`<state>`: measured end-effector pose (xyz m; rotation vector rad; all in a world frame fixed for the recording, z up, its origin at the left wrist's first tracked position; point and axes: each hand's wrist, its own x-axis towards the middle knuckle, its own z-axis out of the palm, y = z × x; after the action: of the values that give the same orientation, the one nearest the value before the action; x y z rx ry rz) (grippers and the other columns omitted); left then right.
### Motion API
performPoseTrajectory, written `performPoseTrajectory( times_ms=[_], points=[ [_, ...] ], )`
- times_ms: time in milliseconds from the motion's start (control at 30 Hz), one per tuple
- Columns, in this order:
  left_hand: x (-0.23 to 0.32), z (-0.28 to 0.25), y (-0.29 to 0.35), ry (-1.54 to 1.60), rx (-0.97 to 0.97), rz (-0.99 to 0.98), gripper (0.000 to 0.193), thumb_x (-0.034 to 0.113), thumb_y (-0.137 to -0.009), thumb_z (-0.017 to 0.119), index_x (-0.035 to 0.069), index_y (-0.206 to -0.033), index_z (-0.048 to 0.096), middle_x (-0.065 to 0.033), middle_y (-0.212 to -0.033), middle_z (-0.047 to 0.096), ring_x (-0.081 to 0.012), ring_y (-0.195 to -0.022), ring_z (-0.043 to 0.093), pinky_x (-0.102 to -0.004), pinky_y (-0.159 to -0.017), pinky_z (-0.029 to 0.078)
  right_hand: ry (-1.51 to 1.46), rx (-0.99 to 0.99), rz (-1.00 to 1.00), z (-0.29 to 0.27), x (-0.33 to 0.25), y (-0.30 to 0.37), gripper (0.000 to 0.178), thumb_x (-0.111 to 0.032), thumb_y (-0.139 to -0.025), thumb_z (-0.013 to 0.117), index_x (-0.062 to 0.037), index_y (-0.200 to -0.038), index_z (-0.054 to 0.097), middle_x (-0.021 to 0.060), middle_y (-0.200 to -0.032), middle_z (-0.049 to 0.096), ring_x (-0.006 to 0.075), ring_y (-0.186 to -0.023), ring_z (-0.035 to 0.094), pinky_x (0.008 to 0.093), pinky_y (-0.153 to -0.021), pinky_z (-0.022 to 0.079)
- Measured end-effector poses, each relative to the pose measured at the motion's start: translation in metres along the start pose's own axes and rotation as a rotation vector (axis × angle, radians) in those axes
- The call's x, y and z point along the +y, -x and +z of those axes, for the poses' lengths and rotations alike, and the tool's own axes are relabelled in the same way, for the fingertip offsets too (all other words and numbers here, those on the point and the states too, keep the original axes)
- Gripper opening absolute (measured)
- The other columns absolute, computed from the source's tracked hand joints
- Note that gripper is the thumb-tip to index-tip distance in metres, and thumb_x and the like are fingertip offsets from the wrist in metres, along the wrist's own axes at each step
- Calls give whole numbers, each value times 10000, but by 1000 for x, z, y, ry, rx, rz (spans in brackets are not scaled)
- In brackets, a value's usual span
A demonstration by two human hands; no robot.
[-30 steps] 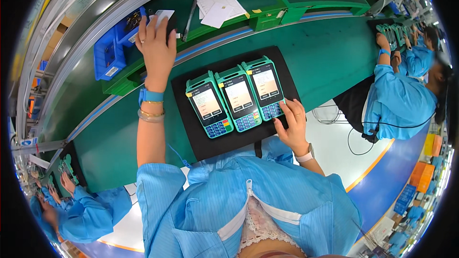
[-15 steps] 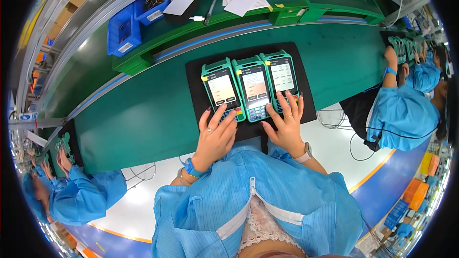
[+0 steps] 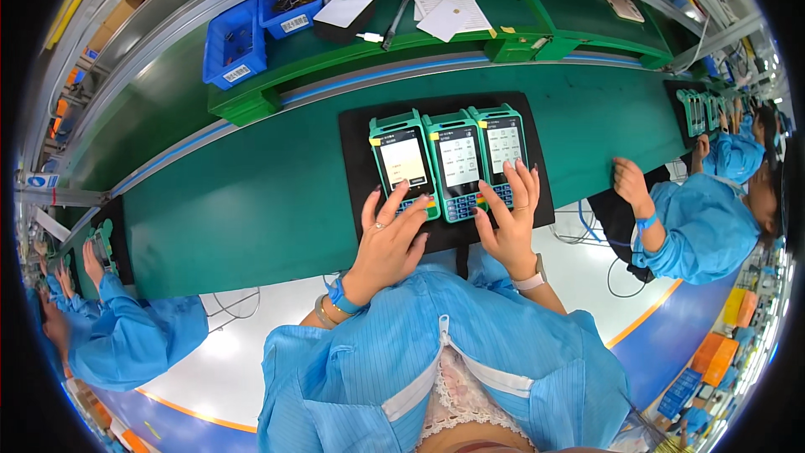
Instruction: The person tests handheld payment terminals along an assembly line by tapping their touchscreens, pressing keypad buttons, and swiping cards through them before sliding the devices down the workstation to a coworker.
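Three green card payment terminals lie side by side on a black mat (image 3: pixel 358 151), screens lit and keypads toward me. My left hand (image 3: pixel 388 233) is over the lower part of the left terminal (image 3: pixel 401 151), fingers spread, a fingertip at the bottom of its pale yellow screen. My right hand (image 3: pixel 510 222) has its fingers apart over the keypad of the right terminal (image 3: pixel 505 136). Its thumb and forefinger are near the lower right of the middle terminal (image 3: pixel 459 155). Icon menus show on the middle and right screens. Neither hand grips anything.
Behind the green bench (image 3: pixel 243 226) runs a raised green shelf with blue bins (image 3: pixel 236 42), papers (image 3: pixel 449 4), a black pen (image 3: pixel 397 17) and a white card (image 3: pixel 345 7). Co-workers in blue smocks sit at left (image 3: pixel 138 335) and right (image 3: pixel 704 222), with more terminals (image 3: pixel 693 113).
The middle screen has gone from a coloured page to an icon menu, and the left screen's content has altered. The right co-worker's hand has come back from the terminals. My view has shifted slightly.
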<state>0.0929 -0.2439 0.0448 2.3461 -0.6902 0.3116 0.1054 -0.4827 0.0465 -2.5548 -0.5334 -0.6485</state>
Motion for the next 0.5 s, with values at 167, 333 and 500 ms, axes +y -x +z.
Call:
performPoseTrajectory(
  times_ms=[167, 333, 500],
  points=[
    [-18, -14, -3, -91, 190, -199, 351, 48, -741, 722, 51, -1062, 580, -93, -1288, 628, -383, -1416, 368, -576, -1147, 179, -7, -7, -45, 4, -2, -21, 300, -205, -807, 722, -67, -1073, 717, 196, -1415, 475, 445, -1379, 357, 637, -1133, 213],
    [-21, -11, -9, -115, 159, -170, 355, 60, -745, 726, 60, -1076, 597, -76, -1275, 634, -364, -1425, 364, -600, -1146, 159, -15, -98, -48, 13, -5, -36, 312, -228, -811, 733, -76, -1082, 712, 208, -1457, 447, 466, -1404, 311, 644, -1126, 199],
    [-19, -7, -19, -145, 122, -219, 320, 89, -759, 730, 46, -1048, 600, -76, -1255, 638, -361, -1425, 366, -609, -1143, 155, 9, -128, -26, 16, -5, -42, 354, -241, -811, 738, -87, -1129, 704, 210, -1491, 408, 474, -1421, 273, 663, -1118, 189]
  ],
)
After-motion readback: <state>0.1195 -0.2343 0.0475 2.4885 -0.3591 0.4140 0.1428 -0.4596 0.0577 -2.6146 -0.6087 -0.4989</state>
